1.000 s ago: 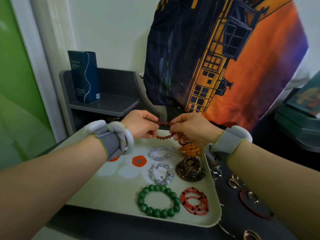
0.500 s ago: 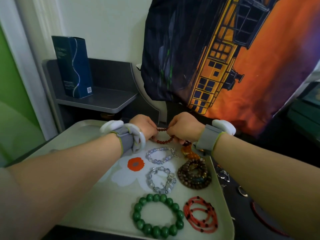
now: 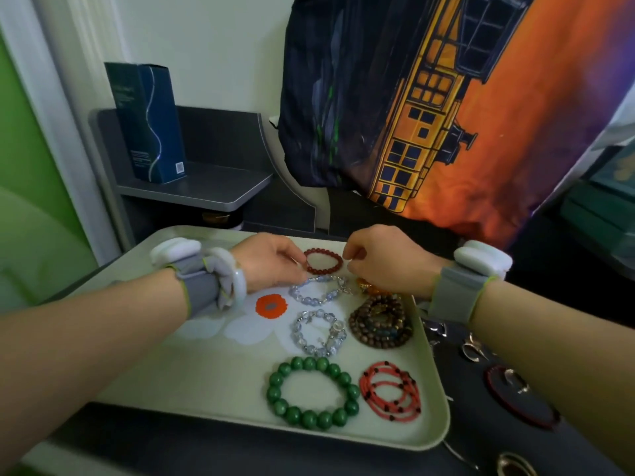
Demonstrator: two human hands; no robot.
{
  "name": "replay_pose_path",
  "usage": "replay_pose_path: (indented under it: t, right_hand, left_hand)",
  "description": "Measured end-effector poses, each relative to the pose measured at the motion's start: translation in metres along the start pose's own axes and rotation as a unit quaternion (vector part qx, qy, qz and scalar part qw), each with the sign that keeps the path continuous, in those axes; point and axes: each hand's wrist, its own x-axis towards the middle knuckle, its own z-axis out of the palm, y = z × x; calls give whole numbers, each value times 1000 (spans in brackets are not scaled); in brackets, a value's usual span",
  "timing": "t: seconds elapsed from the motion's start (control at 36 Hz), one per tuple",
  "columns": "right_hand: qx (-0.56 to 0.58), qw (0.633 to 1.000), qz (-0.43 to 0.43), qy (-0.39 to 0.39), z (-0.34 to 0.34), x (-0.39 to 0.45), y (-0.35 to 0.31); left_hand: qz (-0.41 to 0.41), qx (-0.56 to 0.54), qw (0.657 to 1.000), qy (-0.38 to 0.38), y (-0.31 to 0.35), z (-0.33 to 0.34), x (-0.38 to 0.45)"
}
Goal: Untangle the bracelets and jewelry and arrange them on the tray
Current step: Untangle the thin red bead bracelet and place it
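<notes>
The left hand (image 3: 271, 262) and the right hand (image 3: 381, 259) touch the two sides of the dark red bracelet (image 3: 324, 261), fingers curled at its beads; it lies round and flat at the far end of the tray (image 3: 206, 383). Six other bracelets are arranged there, among them the green bracelet (image 3: 312, 391). Several small metal pieces (image 3: 474, 350) are left on the dark table, right of the tray.
</notes>
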Motion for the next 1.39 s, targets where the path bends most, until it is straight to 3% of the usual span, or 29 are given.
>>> replay_pose_path:
  t: [0.14, 0.42, 0.64, 0.81, 0.97, 1.11, 1.19, 1.39]
  right_hand:
    - [-16, 999, -22, -17, 5, -13, -4]
    - [-42, 998, -37, -31, 15, -14, -4]
    - [-30, 998, -48, -23, 18, -13, 0]
    - [12, 998, -59, 27, 1, -26, 6]
    - [42, 991, -64, 114, -28, -74, 35]
    - [65, 989, -11, 132, -37, -105, 69]
    - [64, 991, 40, 111, -40, -122, 91]
    - [42, 990, 104, -87, -53, -144, 110]
  left_hand:
    - [10, 21, 1000, -7, 4, 7, -6]
    - [-1, 64, 994, 84, 4, 18, 0]
    - [-8, 53, 994, 97, 5, 20, 1]
    - [-28, 15, 994, 107, 6, 18, -3]
    - [8, -48, 981, 188, 33, 24, -26]
    - [58, -62, 991, 107, 74, 47, -55]
    - [101, -28, 993, 51, 96, 75, -72]
    - [174, 83, 981, 16, 124, 126, -93]
